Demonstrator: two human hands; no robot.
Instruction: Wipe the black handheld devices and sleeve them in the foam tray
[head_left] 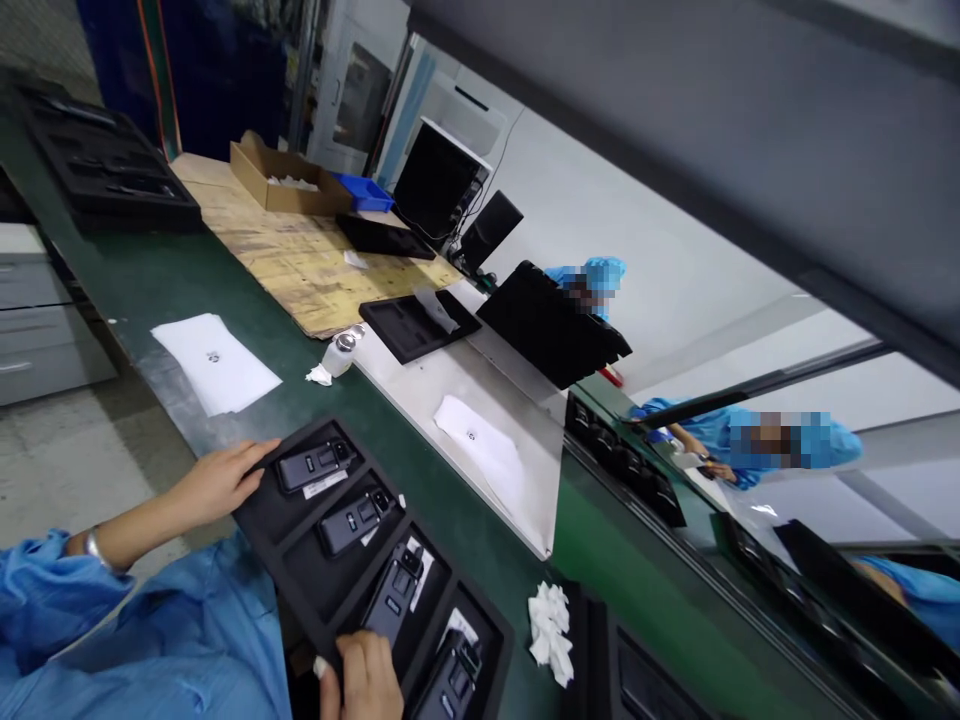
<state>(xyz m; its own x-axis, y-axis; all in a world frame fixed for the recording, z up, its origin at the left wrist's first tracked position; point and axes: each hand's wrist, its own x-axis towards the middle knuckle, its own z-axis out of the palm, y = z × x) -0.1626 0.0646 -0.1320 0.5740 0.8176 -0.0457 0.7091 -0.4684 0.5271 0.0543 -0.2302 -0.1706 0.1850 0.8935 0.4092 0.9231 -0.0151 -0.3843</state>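
A black foam tray (300, 560) with several compartments lies on the green belt in front of me. Each compartment holds a dark handheld device (313, 465) with a white label. My left hand (217, 482) grips the tray's far-left end, fingers curled over its edge. My right hand (365, 677) holds the tray's near edge at the bottom of the view, fingers closed on the rim beside another device (394, 592). Both arms wear blue sleeves, and a metal band sits on the left wrist.
White paper sheets (216, 362) lie on the belt, with a small white bottle (339, 355) and a crumpled white wipe (549, 620) nearby. More black trays (112, 170) sit at the far left and right. A cardboard box (281, 180) and a monitor stand behind. Two people in blue work across the line.
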